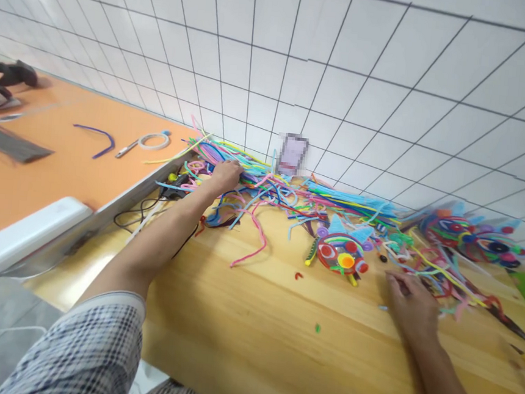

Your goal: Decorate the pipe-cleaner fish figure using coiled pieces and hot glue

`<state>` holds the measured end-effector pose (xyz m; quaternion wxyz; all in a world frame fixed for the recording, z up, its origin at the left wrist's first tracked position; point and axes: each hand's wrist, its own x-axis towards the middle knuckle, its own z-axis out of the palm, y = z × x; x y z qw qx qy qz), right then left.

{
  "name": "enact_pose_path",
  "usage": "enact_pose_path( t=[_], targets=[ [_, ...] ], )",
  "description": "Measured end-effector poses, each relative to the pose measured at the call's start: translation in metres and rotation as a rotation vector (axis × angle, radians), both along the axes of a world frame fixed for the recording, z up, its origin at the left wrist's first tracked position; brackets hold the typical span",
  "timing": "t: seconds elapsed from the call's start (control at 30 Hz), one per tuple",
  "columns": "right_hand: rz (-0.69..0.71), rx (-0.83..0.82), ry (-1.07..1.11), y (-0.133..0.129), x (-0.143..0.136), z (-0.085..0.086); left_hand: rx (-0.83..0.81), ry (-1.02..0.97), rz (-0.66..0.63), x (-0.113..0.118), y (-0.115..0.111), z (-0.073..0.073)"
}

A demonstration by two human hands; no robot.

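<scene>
My left hand (226, 176) reaches to the back of the wooden table, its fingers curled down onto a heap of coloured pipe cleaners (259, 175); the fingertips are partly hidden. Loosely bent, my right hand (413, 305) lies on the tabletop at the right, and I see nothing held in it. Between the hands sits a round mask-like craft face (340, 253) with a red rim, blue pointed pieces on top and a yellow-orange centre. A pink pipe cleaner (259, 236) trails forward from the heap. Small red (298, 276) and green scraps (318, 328) lie in front.
Scissors (511, 323) and tangled pipe cleaners (449, 271) lie to the right. More craft faces (475, 234) lean near the tiled wall (347, 63). A blurred card-like item (292, 153) stands at the back. Left are an orange table (62, 173) and a white power strip (29, 232).
</scene>
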<state>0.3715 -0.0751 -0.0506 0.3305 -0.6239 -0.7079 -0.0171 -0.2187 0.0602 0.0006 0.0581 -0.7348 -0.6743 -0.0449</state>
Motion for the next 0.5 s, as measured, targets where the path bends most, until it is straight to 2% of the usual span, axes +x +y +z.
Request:
enact_pose_path(
  t=[0.3,0.5],
  targets=[
    [-0.035,-0.035,0.003,-0.0011,-0.0021,0.0030,0.013,-0.026,0.011,0.0006,0.0056,-0.0071],
    [-0.045,-0.051,0.002,0.0005,0.0011,-0.0012,0.000,-0.061,-0.007,-0.0034,0.0074,-0.0048]
  ],
)
